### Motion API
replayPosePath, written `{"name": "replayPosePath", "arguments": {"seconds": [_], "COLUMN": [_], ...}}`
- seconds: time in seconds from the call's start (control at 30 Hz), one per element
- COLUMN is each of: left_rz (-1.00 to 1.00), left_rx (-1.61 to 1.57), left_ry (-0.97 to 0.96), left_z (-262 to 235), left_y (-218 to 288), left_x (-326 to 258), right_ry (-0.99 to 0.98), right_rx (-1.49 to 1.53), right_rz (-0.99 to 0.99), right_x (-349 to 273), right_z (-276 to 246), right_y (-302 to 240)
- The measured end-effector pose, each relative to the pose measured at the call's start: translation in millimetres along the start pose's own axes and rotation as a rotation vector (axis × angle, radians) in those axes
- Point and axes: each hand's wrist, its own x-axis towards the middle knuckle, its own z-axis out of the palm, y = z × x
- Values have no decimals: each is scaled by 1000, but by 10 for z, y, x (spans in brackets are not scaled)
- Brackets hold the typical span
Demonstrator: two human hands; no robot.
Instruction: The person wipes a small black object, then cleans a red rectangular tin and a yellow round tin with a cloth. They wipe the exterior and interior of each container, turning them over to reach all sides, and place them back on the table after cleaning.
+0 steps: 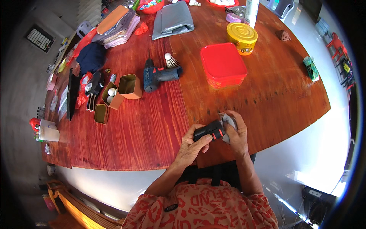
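Hands, left [191, 147] and right [237, 134], both closed around black battery pack [208, 131]; white balls in open brown box [111, 95].

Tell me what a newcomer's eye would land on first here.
First, the two hands at the table's near edge: the left hand grips a small black and red battery pack while the right hand presses a grey cloth against it. Beyond them sit a bright red lidded box and, to its left, a blue cordless drill lying on the red wooden table.
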Motion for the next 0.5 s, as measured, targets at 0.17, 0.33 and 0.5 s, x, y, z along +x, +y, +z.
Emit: {"name": "replayPosePath", "arguments": {"seconds": [0.17,0.33,0.5], "left_rz": [296,506,615], "left_rx": [331,715,1071], "left_ry": [119,270,264], "left_z": [-126,-486,-503], "left_y": [259,594,943], "left_x": [305,1005,1684], "right_ry": [-4,-111,-153], "right_rx": [-555,-988,-1093], "right_rz": [-141,-480,-466], "right_x": [92,218,223], "right_z": [-31,-48,-47], "right_y": [10,141,169]}}
